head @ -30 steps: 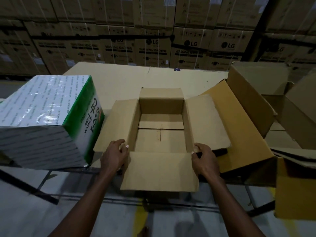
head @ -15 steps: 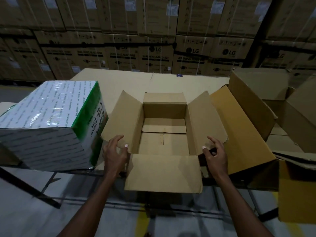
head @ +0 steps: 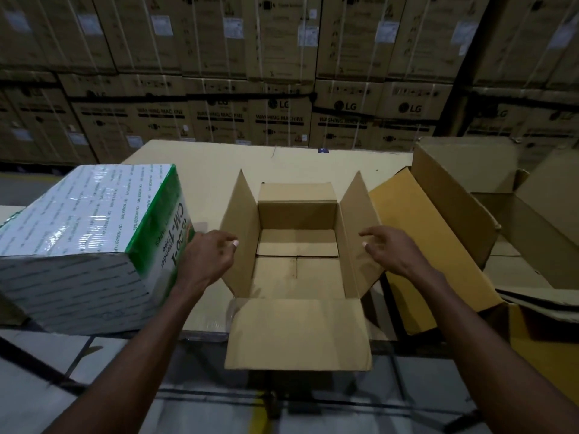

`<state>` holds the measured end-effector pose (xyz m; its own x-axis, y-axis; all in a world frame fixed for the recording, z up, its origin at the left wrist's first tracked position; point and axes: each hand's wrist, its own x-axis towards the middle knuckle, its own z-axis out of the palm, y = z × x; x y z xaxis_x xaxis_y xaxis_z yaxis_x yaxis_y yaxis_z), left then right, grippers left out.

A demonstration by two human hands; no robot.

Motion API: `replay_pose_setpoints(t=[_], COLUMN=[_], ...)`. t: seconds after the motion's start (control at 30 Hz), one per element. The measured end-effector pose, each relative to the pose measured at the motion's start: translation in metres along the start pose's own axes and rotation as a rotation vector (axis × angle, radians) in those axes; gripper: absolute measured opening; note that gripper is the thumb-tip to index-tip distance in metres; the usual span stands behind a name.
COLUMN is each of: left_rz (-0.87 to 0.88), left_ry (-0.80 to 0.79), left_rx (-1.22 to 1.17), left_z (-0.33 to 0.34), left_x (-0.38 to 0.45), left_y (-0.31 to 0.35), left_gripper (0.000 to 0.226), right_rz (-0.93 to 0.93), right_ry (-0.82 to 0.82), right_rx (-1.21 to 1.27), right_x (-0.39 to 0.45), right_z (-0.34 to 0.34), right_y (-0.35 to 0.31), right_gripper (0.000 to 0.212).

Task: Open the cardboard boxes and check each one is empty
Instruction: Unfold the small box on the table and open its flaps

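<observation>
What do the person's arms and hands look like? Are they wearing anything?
Both arms are bare, with no sleeves in view. The left hand and right hand wear no gloves, rings or watch. The fingers have short, pale nails.

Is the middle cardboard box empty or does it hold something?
Empty: the middle cardboard box stands open, and only its bare bottom flaps show inside.

**Readable print**

Stacked cartons (head: 279, 120) at the back carry the "LG" logo and "WASHING MACHINE". The wrapped box (head: 78, 242) at the tabletop's left edge reads "CM-1", "Wonder Tape", upside down; its smaller print is illegible.
</observation>
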<state>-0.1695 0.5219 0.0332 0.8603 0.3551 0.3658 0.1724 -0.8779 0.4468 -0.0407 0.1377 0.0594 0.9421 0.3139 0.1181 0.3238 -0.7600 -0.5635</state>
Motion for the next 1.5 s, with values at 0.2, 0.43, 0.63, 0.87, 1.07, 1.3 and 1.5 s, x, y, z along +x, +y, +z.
replay_pose_setpoints(t=[0.2, 0.43, 0.63, 0.87, 1.07, 1.3, 1.5], left_rz=[-0.071, -0.048, -0.027, -0.02, -0.051, -0.034, 0.007], left_ry=[-0.232, -0.492, -0.545, -0.521, -0.419, -0.384, -0.316], left_rx=[-0.053, 0.041, 0.069, 0.119, 0.083, 0.091, 0.057], left_z=[-0.001, 0.01, 0.02, 0.03, 0.028, 0.001, -0.045], left_x=[0.043, 0.084, 0.108, 0.116, 0.115, 0.105, 0.094], left_y=[0.016, 0.016, 0.011, 0.002, 0.007, 0.021, 0.052], left_gripper=[0.042, 0.034, 0.035, 0.039, 0.036, 0.03, 0.025], right_rz=[0.042, 0.048, 0.071, 0.137, 0.119, 0.063, -0.017], right_ry=[-0.111, -0.178, -0.221, -0.2, -0.123, -0.098, -0.053], right_rx=[-0.077, -0.147, -0.252, -0.301, -0.327, -0.279, -0.268], right_x=[0.04, 0.075, 0.099, 0.119, 0.12, 0.102, 0.081], right_z=[0.006, 0.014, 0.016, 0.026, 0.033, 0.006, -0.028], right_y=[-0.009, -0.021, -0.026, -0.023, -0.025, -0.039, -0.052], right_gripper=[0.035, 0.035, 0.038, 0.044, 0.035, 0.029, 0.02])
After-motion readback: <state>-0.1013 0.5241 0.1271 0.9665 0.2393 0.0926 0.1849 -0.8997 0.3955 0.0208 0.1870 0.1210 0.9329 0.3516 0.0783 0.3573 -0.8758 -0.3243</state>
